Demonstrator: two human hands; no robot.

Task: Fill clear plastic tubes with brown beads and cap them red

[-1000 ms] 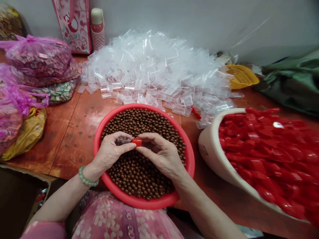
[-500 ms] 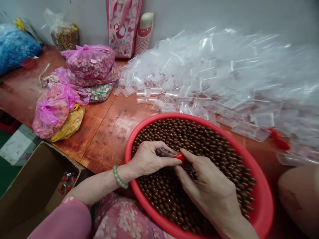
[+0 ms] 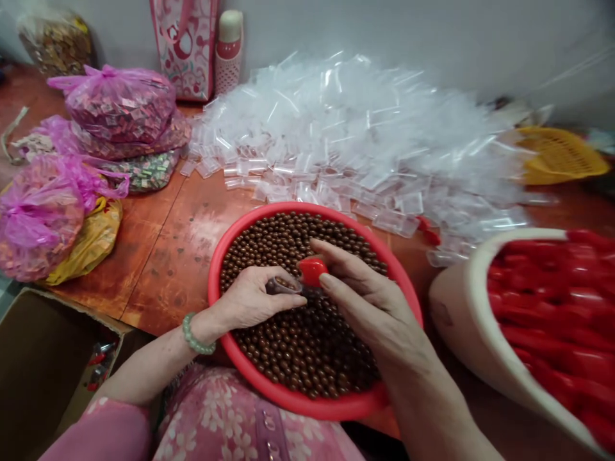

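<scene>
Facing each other in the head view, the left hand [image 3: 250, 299] and right hand [image 3: 377, 304] are held above a red basin [image 3: 331, 408] of brown balls [image 3: 307, 362]. A clear tube [image 3: 284, 286] is gripped in the left; a red cap [image 3: 313, 271] is pinched in the right, just beside the tube's mouth.
</scene>
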